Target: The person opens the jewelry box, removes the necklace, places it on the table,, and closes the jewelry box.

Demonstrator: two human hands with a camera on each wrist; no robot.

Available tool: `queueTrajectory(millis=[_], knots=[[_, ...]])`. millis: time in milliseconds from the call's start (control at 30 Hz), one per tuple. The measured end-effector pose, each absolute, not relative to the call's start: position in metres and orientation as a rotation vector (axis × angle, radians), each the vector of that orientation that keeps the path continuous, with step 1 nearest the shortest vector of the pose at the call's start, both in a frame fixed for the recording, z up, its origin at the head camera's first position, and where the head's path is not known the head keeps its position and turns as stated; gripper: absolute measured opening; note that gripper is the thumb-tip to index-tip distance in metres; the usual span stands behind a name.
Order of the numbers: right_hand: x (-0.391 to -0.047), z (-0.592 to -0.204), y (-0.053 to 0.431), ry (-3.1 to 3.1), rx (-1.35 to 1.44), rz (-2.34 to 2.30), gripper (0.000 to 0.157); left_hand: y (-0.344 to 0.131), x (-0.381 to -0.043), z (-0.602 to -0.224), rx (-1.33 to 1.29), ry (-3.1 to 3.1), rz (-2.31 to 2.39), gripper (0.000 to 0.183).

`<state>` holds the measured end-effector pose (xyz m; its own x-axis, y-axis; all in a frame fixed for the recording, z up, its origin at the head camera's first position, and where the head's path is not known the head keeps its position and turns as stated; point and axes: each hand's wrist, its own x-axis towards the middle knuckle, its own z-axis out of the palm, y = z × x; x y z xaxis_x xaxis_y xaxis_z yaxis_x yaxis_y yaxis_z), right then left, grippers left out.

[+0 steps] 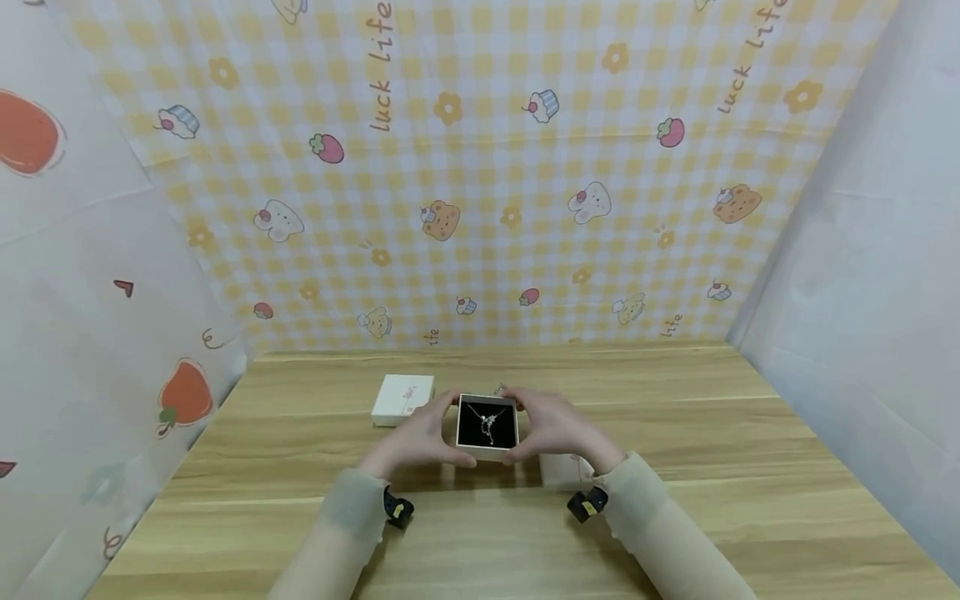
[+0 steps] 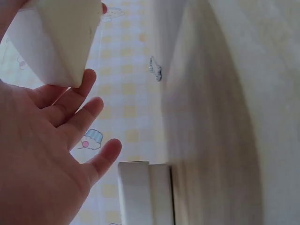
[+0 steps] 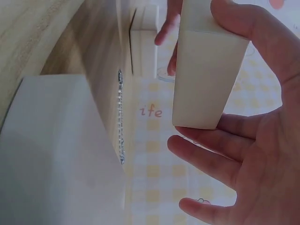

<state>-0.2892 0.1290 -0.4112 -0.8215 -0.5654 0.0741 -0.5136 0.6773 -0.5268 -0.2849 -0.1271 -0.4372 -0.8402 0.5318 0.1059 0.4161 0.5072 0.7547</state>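
Both hands hold a small white jewelry box (image 1: 487, 455) above the wooden table. Its top is uncovered, showing a black insert with a silver necklace (image 1: 488, 423) on it. My left hand (image 1: 422, 437) grips the left side, thumb at the near corner and fingers toward the far one. On the opposite side, my right hand (image 1: 561, 423) grips it likewise. In the left wrist view the box wall (image 2: 65, 42) rests against the fingers, the lower ones spread free. The right wrist view shows the box's plain side (image 3: 206, 77) between thumb and fingers.
A closed white box (image 1: 403, 398) with pink print lies at the back left. Another white box or lid (image 1: 564, 472) lies partly under the right wrist. Behind the held box, a silver chain (image 3: 121, 117) lies on the table. A patterned cloth (image 1: 480, 167) hangs behind.
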Motion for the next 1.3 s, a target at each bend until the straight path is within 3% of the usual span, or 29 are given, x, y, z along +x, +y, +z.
queueTrajectory(millis=[433, 700, 1300], knots=[[-0.283, -0.414, 0.125, 2.771, -0.931, -0.765, 0.088, -0.127, -0.282, -0.427, 0.92, 2.733, 0.944, 0.085], [-0.28, -0.423, 0.121, 2.813, -0.972, -0.613, 0.087, -0.122, -0.279, -0.426, 0.956, 2.843, 0.642, 0.094], [-0.277, -0.431, 0.118, 2.837, -0.96, -0.483, 0.085, -0.118, -0.274, -0.432, 0.918, 2.829, 0.495, 0.099]])
